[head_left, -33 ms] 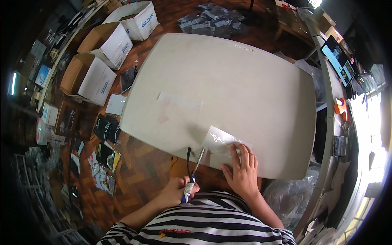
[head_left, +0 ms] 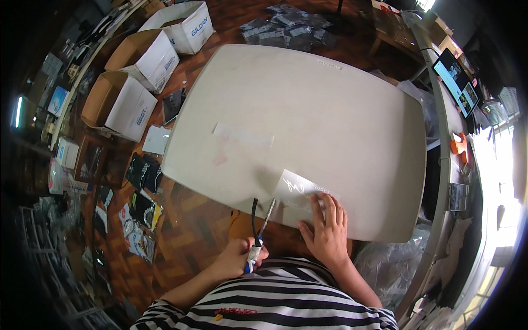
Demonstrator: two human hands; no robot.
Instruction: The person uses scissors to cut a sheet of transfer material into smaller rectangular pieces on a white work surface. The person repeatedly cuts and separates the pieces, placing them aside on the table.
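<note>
My left hand (head_left: 237, 258) is closed around a pair of scissors (head_left: 256, 248) at the table's near edge. The scissor blades point away from me and stand apart; one looks dark and the other pale. Beyond their tips, a thin, shiny, see-through sheet (head_left: 292, 184) with white script and lettering lies on the table. My right hand (head_left: 328, 223) rests on the sheet's right part, fingers stretched out, covering some of it. The blades are close to the sheet's left edge; I cannot tell if they touch it.
The pale table (head_left: 308, 110) has rounded corners, with a whitish strip (head_left: 242, 135) on its top. Open cardboard boxes (head_left: 132, 107) stand on the left. Plastic-wrapped packs (head_left: 289, 27) lie on the wooden floor beyond. A right-hand counter holds a screen (head_left: 456, 82) and an orange tool (head_left: 458, 147).
</note>
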